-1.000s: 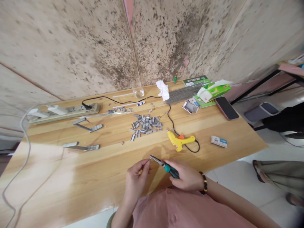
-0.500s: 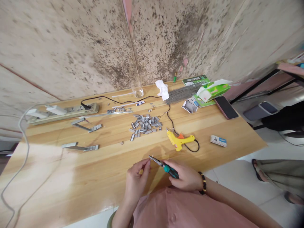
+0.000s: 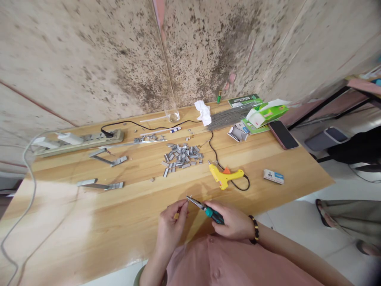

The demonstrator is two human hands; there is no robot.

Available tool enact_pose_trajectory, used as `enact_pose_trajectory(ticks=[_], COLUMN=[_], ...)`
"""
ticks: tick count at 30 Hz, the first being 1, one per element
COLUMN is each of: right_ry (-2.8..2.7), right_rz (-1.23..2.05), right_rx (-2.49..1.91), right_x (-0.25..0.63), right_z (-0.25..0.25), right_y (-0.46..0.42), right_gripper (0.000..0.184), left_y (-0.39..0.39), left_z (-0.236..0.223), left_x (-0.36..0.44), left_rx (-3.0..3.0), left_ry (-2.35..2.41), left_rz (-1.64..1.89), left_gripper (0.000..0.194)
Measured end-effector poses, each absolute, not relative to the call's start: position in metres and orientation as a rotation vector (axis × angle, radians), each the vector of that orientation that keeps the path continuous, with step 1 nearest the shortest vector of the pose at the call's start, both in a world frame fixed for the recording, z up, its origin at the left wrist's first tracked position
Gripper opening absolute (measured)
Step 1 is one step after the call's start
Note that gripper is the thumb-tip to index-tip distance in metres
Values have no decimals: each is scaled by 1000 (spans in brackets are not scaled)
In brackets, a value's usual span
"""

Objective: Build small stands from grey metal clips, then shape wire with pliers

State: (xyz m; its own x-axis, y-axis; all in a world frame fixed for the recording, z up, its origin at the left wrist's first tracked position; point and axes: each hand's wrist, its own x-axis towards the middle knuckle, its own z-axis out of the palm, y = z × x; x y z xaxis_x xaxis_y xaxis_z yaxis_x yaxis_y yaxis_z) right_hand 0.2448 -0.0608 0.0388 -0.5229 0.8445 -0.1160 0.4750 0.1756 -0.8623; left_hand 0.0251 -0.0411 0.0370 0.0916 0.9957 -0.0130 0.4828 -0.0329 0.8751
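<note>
My right hand [image 3: 230,216] is wrapped round the green and black handles of a pair of needle-nose pliers [image 3: 210,211]. The long jaws point left and meet the fingertips of my left hand [image 3: 172,222]. Those fingers are pinched on something thin and tiny at the plier tips, too small to name. Beyond my hands lies a heap of grey staple strips [image 3: 181,157]. A yellow hot glue gun [image 3: 224,176] rests on its side to the right of the heap.
Two assembled grey staple pieces, one a bent frame [image 3: 108,157], lie at left. A power strip [image 3: 86,142], clear cup [image 3: 173,115], tissue [image 3: 203,113], bundle of thin wires [image 3: 229,117], tissue pack [image 3: 268,114], phone [image 3: 283,135] and small box [image 3: 273,176] surround the table. A person's leg [image 3: 348,216] shows at right.
Both hands stay almost in the same place. The plier tips have shifted very slightly left and down at my left fingertips, and a pale thin end now shows above them.
</note>
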Motion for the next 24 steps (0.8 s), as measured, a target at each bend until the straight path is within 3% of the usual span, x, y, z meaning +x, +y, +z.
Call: enact_pose_trajectory(ticks=[13,24], right_ry=[-2017,-2036], right_rz=[1312,1310], right_rx=[-1233,-1200], right_x=[247,246], right_z=[41,41], right_y=[-61,-62], right_gripper=[66,64], left_y=[-42,-44], left_z=[39,30], left_x=[28,25], left_rx=[1272,1356], left_ry=[1337,1388], left_rz=[898,867], left_gripper=[24,26])
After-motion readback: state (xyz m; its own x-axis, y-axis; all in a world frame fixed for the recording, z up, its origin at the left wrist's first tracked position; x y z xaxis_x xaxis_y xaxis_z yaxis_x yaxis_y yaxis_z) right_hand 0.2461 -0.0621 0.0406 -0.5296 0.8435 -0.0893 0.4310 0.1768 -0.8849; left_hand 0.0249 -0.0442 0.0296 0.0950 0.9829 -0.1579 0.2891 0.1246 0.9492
